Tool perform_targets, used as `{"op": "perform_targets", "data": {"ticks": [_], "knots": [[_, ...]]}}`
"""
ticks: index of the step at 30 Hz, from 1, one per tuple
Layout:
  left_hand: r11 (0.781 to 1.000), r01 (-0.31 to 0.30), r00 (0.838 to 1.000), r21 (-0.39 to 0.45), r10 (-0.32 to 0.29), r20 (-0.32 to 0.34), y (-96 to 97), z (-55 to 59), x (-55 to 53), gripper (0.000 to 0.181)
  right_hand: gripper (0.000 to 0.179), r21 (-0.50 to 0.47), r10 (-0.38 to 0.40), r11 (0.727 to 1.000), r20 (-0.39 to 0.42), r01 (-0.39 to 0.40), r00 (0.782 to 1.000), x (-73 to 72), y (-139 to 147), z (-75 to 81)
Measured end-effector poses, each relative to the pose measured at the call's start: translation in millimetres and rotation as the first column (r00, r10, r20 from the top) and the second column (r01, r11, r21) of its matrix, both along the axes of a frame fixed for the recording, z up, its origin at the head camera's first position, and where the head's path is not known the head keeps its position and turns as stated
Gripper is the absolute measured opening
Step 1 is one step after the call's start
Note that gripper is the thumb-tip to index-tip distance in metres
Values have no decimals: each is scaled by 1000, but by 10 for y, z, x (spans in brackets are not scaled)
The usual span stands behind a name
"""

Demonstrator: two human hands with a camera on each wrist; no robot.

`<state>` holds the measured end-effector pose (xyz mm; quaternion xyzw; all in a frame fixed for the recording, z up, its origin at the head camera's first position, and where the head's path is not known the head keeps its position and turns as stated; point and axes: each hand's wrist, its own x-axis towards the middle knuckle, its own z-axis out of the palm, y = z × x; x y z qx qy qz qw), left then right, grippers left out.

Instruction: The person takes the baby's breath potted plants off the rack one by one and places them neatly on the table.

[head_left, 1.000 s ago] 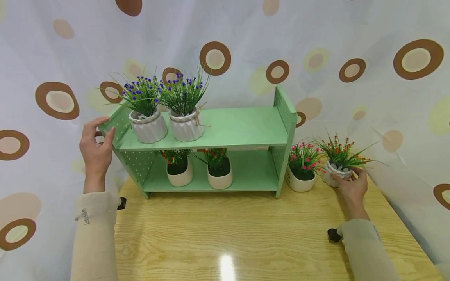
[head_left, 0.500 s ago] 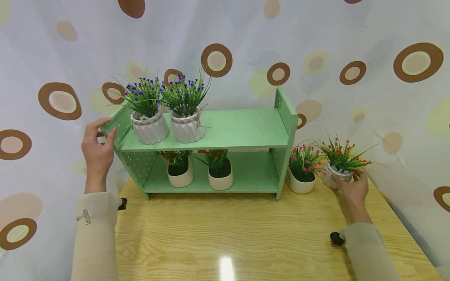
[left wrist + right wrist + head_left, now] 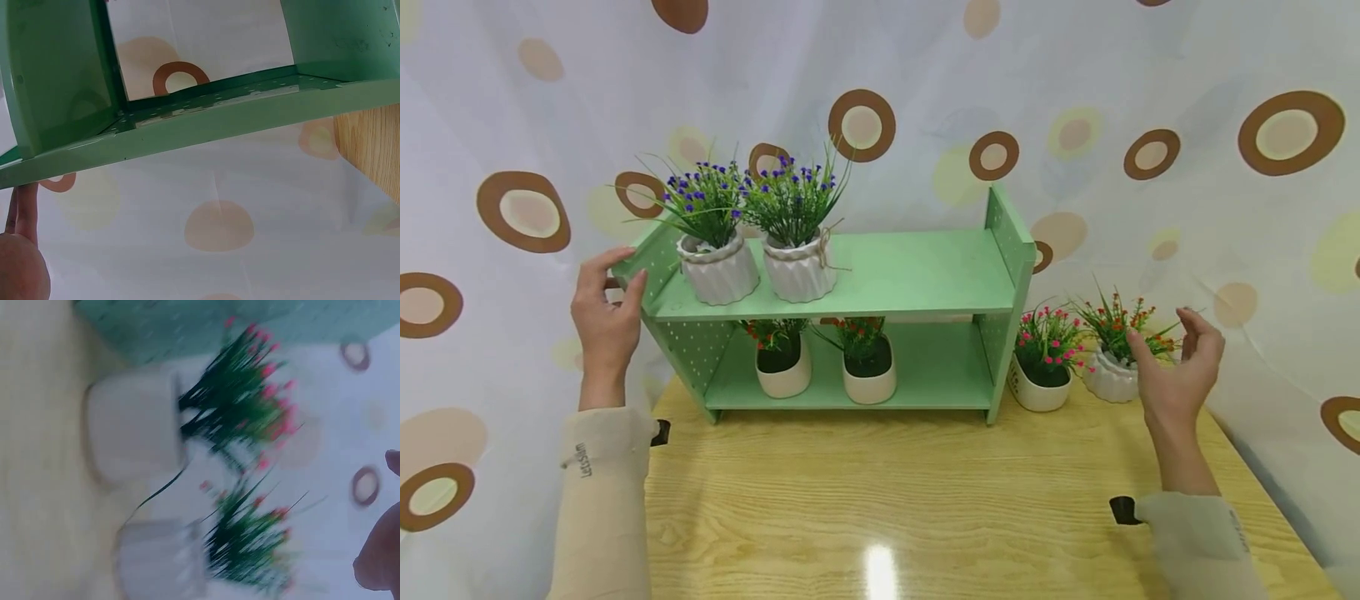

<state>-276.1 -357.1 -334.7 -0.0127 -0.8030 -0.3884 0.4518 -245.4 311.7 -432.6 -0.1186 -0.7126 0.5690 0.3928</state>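
My left hand (image 3: 606, 321) is at the upper left corner of a green two-tier shelf (image 3: 925, 267), holding its side panel between thumb and fingers. In the left wrist view, fingers (image 3: 26, 212) reach the edge of the green panel (image 3: 206, 134). My right hand (image 3: 1180, 375) is raised just right of a white fluted pot with orange-red flowers (image 3: 1111, 377), thumb and fingers spread apart and holding nothing. Beside that pot, against the shelf's right side, stands a cream pot with pink flowers (image 3: 1043, 392). Both pots appear blurred in the right wrist view.
Two white fluted pots with purple flowers, one left (image 3: 718, 273) and one right (image 3: 799, 268), stand on the top tier's left half. Two cream pots with red flowers (image 3: 784, 375) (image 3: 870, 379) sit on the lower tier. Wooden table (image 3: 850, 492) lies in front; patterned curtain (image 3: 925, 75) behind.
My right hand has let go of the white pot with orange-red flowers and moved up and right, fingers spreading. That pot stays on the table. The left hand keeps its place on the shelf.
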Motion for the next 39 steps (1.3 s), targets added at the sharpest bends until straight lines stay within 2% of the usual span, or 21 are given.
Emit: {"op": "perform_targets", "data": {"ticks": [3,5,7,9,12,15,19,24,28,31,36,39], "knots": [[1000,8,1000,-1,-8,-1,4,20,19,35,58,55,79,996,-120,-73,990,62,-263,306],[1000,9,1000,-1,-9,2,12,29,27,35,56,82,149,987,-210,-135,966,97,-440,474],[1000,12,1000,-2,-12,4,19,36,27,35,55,103,235,972,-311,-214,921,144,-644,652],[1000,14,1000,-7,-14,5,22,41,20,35,55,136,322,947,-388,-292,863,196,-859,824],[1000,8,1000,-16,-8,7,16,50,6,35,54,213,451,893,-430,-397,782,243,-1190,1061],[1000,2,1000,-18,-1,7,6,62,-4,35,54,312,563,824,-354,-473,747,230,-1504,1232],[1000,2,1000,-16,-2,14,2,64,-13,36,56,406,671,717,-182,-567,719,115,-1868,1351],[1000,-2,1000,-20,2,18,-2,54,2,36,67,362,768,587,32,-724,639,-143,-2315,1418],[1000,-16,999,-15,16,28,0,52,20,36,81,289,792,512,206,-809,575,-387,-2661,1416],[1000,-18,999,-14,18,31,10,49,32,36,92,268,773,492,302,-828,557,-528,-2875,1400],[1000,-3,1000,-7,3,22,26,41,41,36,103,245,739,516,357,-821,571,-684,-3110,1375],[1000,3,1000,-2,-3,16,21,29,48,36,104,226,736,519,372,-824,565,-748,-3209,1370]]}}
